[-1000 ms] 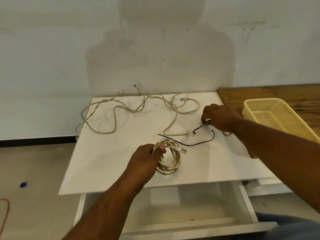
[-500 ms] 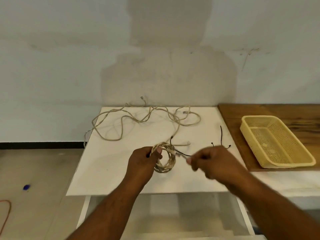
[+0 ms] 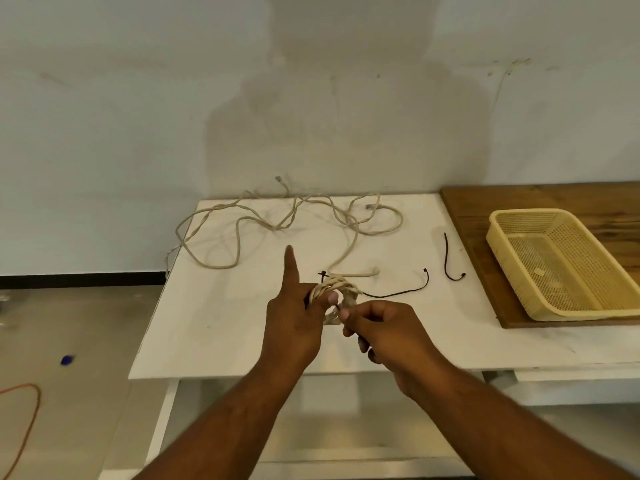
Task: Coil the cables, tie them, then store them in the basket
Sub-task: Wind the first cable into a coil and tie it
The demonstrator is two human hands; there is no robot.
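White table (image 3: 207, 323) against a pale wall. Above it, the left hand (image 3: 294, 317) grips the coiled beige cable (image 3: 337, 289), thumb over the turns and index finger pointing straight out. The right hand (image 3: 384, 330), touching the coil, has its fingers curled and seems to pinch the black tie (image 3: 398, 292), whose free end trails beyond it.

The coil looks light and springy and is likely to loosen if released, so it is best clamped across all turns. The tie seems thin and bendable and is best pinched near its ends.

A loose beige cable (image 3: 239, 237) lies beyond the left hand. The yellow basket (image 3: 588, 311) sits well right of the right hand.
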